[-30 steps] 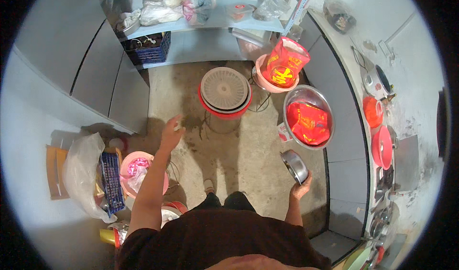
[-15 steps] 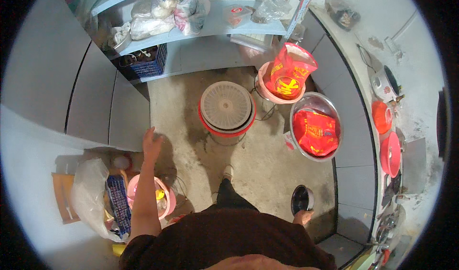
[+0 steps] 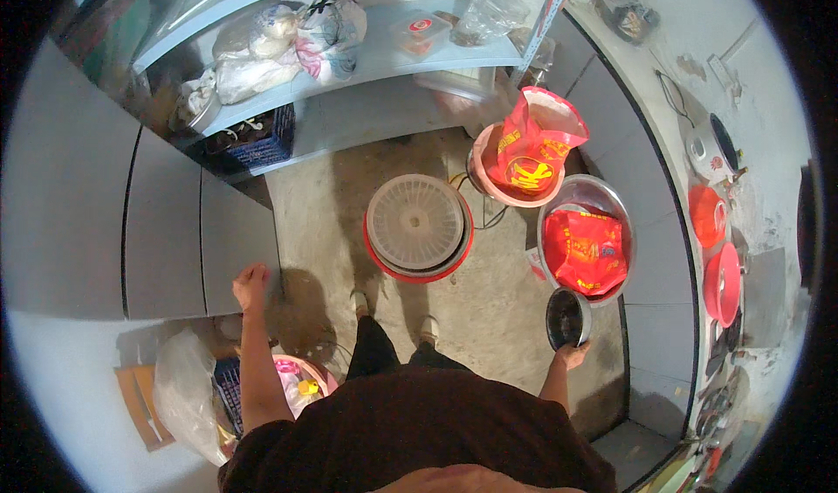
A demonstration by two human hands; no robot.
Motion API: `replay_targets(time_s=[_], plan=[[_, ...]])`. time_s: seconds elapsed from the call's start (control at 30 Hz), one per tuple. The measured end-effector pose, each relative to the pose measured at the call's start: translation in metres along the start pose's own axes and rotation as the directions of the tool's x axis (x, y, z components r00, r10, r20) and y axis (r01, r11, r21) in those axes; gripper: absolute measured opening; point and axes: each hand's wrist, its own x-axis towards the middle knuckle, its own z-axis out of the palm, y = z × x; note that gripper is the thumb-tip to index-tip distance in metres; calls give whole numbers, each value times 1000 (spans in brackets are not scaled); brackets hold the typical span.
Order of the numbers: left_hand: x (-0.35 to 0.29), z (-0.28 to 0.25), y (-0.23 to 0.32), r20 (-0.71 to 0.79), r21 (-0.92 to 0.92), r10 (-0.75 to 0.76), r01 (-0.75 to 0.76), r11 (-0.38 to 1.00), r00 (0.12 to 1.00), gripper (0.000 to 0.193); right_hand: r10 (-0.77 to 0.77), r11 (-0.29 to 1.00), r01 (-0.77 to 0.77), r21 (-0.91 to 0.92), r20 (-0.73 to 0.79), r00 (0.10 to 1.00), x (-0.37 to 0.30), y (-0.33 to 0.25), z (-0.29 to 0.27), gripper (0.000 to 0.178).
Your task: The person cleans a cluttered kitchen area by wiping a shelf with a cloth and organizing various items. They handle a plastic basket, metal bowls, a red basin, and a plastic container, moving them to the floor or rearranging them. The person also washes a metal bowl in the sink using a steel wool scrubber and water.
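Note:
My right hand (image 3: 573, 355) grips the rim of a round, black-lined pot (image 3: 569, 320) with a grey outside. It hangs low at my right, its mouth partly facing me. From this view it overlaps the near rim of a wide steel basin (image 3: 549, 275), in which lies a red plastic bag (image 3: 587, 248); whether they touch I cannot tell. My left hand (image 3: 250, 289) hangs in the air near the grey cabinet doors (image 3: 166, 231), its fingers curled in and nothing visible in them.
A lidded round bin (image 3: 414, 222) with a red rim stands ahead of my feet. Beyond the basin, a pink tub (image 3: 477, 165) holds another red bag (image 3: 539, 144). Shelves (image 3: 393, 48) cross the far side. A counter with a rice cooker (image 3: 713, 150) runs along the right. A pink basin (image 3: 316, 372) sits at lower left.
I have stepped forward; both feet now show. The pot in my right hand has moved forward to the steel basin's near rim. My left hand has dropped back, its fingers curling in.

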Motion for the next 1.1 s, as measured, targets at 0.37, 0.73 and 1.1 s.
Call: replay_targets(time_s=[0.37, 0.73, 1.1], plan=[[154, 55, 34, 245, 349, -117, 25, 937, 962, 26, 319, 934, -340, -108, -175, 932, -114, -4, -1, 40], [241, 109, 30, 452, 111, -175, 139, 984, 875, 52, 356, 934, -345, 90, -193, 914, -174, -9, 15, 43], [270, 163, 45, 450, 239, -174, 69, 968, 876, 62, 582, 813, -560, 160, -275, 765, -169, -9, 22, 42]])
